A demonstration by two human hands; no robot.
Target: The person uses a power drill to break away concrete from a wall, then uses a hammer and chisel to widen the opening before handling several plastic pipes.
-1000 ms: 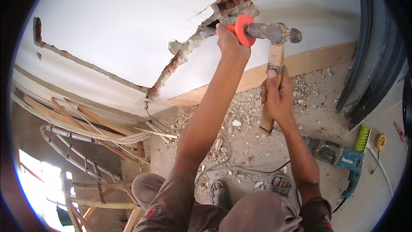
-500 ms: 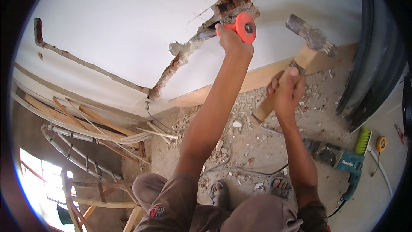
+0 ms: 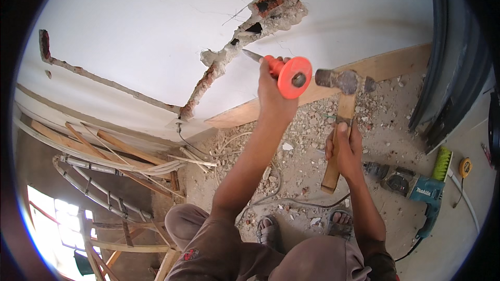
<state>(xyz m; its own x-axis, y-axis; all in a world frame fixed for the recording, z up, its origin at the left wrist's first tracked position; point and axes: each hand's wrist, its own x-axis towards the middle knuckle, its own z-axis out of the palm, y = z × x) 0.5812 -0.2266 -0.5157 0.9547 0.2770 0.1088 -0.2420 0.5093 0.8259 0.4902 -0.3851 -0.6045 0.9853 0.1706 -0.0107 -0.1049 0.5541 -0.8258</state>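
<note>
A groove (image 3: pixel 217 63) crosses the wall (image 3: pixel 140 36). The left hand's (image 3: pixel 274 96) grip wraps the chisel (image 3: pixel 287 74), its tip near the groove. The right hand's (image 3: pixel 348 151) grip clasps the hammer (image 3: pixel 346 105), just beside the chisel. Farther right, a drill (image 3: pixel 409 183) lies on the floor (image 3: pixel 207 193).

**Fisheye Looking Down From the Head**

A head-worn camera is facing forward and steeply down, taking in a white wall (image 3: pixel 140 26) close ahead and littered floor (image 3: pixel 297 226) beneath; glare is perhaps hiding detail at lower left.
</note>
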